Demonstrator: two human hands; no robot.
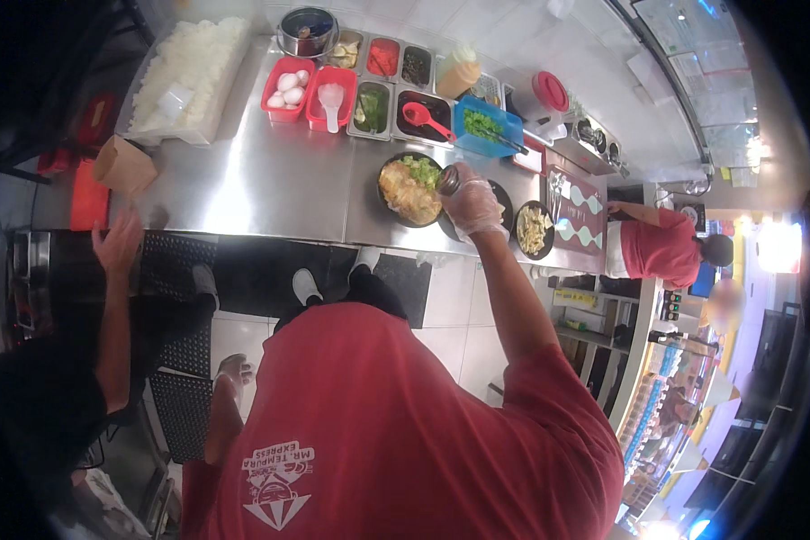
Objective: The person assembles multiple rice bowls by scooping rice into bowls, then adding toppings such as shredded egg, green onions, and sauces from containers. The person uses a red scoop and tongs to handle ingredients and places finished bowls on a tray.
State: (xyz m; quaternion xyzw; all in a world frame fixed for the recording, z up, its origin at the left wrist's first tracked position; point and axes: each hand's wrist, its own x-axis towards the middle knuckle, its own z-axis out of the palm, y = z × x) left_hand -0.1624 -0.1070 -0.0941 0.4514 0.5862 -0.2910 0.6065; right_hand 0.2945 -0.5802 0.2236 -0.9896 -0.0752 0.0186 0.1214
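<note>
My right hand [473,202], in a clear plastic glove, is closed around a small dark-topped shaker [449,181]. It hangs over the right side of a black bowl [384,203] on the steel counter. That bowl holds chopped green leaves [420,168] and a pale golden-brown topping [409,200]. Partly hidden under my right hand and wrist is a second dark bowl [508,205]. Farther right, a third black bowl [535,229] contains pale, strip-like food. My left hand [236,369], also gloved, hangs low beside my body, away from the counter, its fingers loosely apart with nothing visible in them.
Behind the bowls stand metal food pans [372,109], a blue tub [493,129] of chopped greens and red tubs [288,83]. A large rice container [186,81] is at far left. One co-worker's hand [117,241] is near a brown box [125,167]; another person [661,245] stands right.
</note>
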